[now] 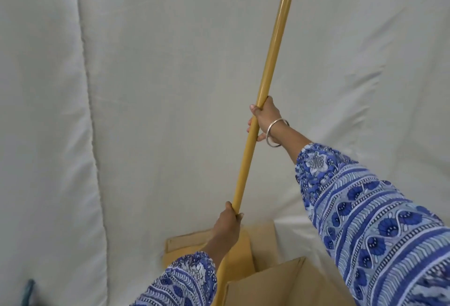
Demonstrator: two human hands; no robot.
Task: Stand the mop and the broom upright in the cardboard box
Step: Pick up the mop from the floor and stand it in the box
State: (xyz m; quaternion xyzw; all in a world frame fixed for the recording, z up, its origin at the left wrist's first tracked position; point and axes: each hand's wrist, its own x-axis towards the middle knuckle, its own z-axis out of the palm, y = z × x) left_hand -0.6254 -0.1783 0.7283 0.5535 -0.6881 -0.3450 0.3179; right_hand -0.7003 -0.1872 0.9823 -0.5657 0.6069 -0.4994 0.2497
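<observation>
A long yellow-brown handle (270, 62) runs steeply from the top edge down toward the cardboard box (267, 279) at the bottom. Its head is hidden, so I cannot tell whether it is the mop or the broom. My right hand (264, 118), with a silver bangle at the wrist, grips the handle at mid-height. My left hand (227, 220) grips it lower, just above the box's open flaps (187, 241). The handle's lower end passes behind my left sleeve into the box. The other tool is out of sight.
A white cloth backdrop (170, 86) hangs close behind the box, with a seam down the left side. A small teal object (28, 292) shows at the bottom left corner. My patterned blue sleeves fill the lower right.
</observation>
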